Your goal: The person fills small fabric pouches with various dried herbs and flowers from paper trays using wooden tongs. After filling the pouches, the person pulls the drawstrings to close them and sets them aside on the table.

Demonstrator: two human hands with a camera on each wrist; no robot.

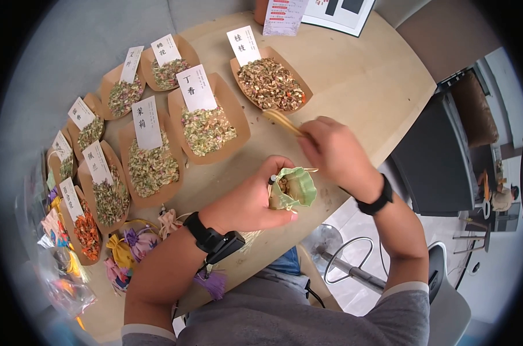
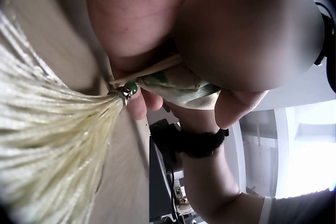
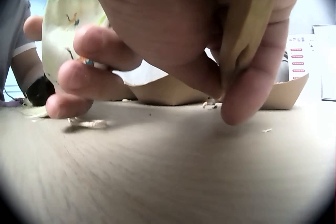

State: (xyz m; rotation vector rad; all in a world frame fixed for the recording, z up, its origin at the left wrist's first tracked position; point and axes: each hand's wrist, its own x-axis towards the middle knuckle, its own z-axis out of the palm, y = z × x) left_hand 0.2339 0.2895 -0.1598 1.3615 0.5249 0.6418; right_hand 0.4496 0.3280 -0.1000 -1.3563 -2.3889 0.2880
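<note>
The left hand (image 1: pixel 247 202) grips a small green pouch (image 1: pixel 296 187) near the front edge of the tabletop (image 1: pixel 353 75), fingers and thumb curled round its body so that the mouth stands open upward. Some dried bits show inside the mouth. In the left wrist view the fingers (image 2: pixel 231 106) wrap the green cloth (image 2: pixel 181 85), and a pale tassel (image 2: pixel 47 140) with a small green bead (image 2: pixel 130 88) hangs from it toward the camera.

The right hand (image 1: pixel 333 153) is just beyond the pouch, toward the right edge, and pinches a wooden scoop (image 1: pixel 281 121). The scoop's free end points at the nearest tray of herbs (image 1: pixel 271 83). In the right wrist view the thumb and fingers (image 3: pixel 252 85) are closed on the scoop's handle (image 3: pixel 247 19), the other fingertips rest on or just above the tabletop (image 3: pixel 168 171), and the pouch (image 3: pixel 65 19) stands just beside them.

Along the back and left edges lie 9 or so brown paper trays of dried flowers, each with a white label card (image 1: pixel 195 87). The tray by the scoop is the one furthest right. At the front left corner lie several small coloured pouches (image 1: pixel 131 245), and a purple tassel (image 1: pixel 212 282) hangs at the front edge. A printed sheet (image 1: pixel 284 16) stands at the back edge.
</note>
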